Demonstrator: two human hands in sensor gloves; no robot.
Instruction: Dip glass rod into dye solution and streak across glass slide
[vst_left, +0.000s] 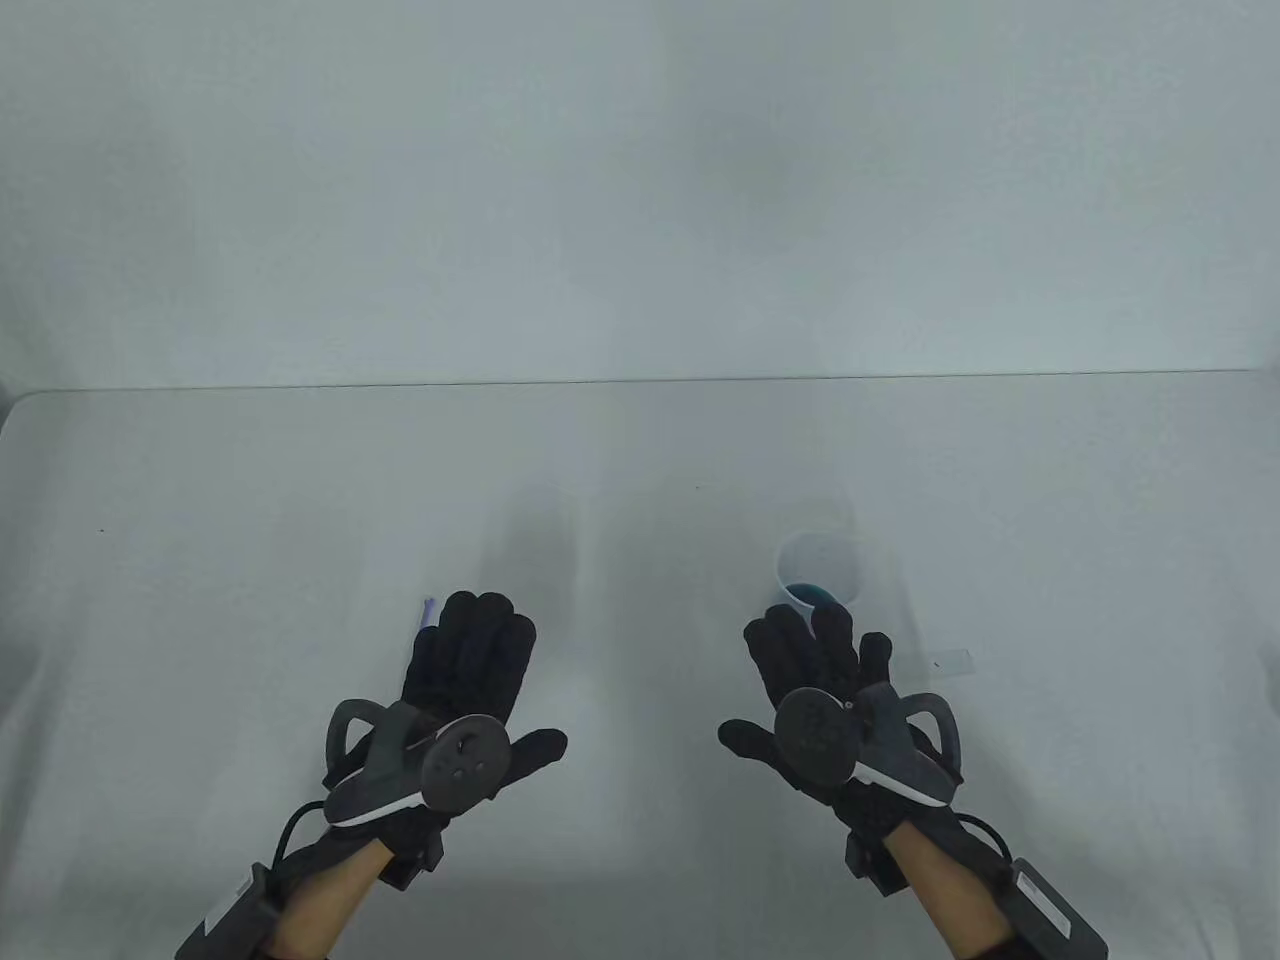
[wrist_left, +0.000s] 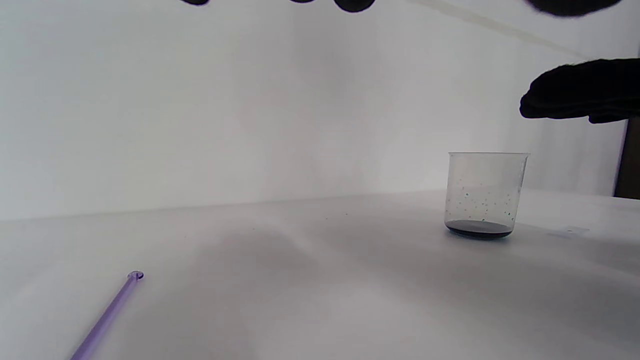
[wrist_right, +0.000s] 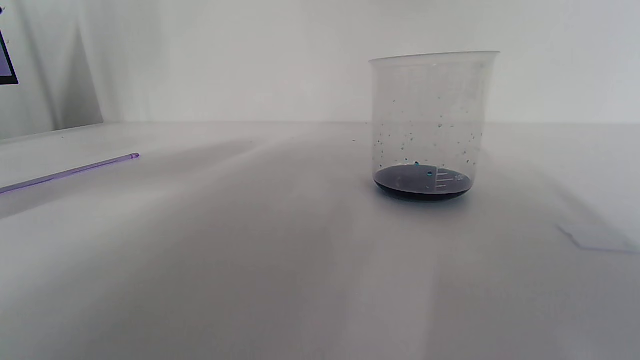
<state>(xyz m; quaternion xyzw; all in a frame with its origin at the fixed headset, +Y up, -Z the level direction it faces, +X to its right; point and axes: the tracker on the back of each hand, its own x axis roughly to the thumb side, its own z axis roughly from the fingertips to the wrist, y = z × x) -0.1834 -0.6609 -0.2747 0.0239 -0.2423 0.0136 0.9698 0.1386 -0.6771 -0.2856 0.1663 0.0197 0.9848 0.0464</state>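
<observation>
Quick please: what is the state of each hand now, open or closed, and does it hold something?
Left hand: open, fingers spread flat, holding nothing; the glass rod lies on the table.
Right hand: open, holding nothing, near the beaker.

Clear plastic beaker on matt white table

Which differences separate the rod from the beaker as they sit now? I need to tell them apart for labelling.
The rod lies flat on the table; the beaker stands upright. The rod is thin and purple-tinted; the beaker is wide, clear and speckled with dye droplets. The beaker holds a shallow dark pool of dye; the rod shows none. Both are see-through, and neither the left hand nor the right hand touches them.
</observation>
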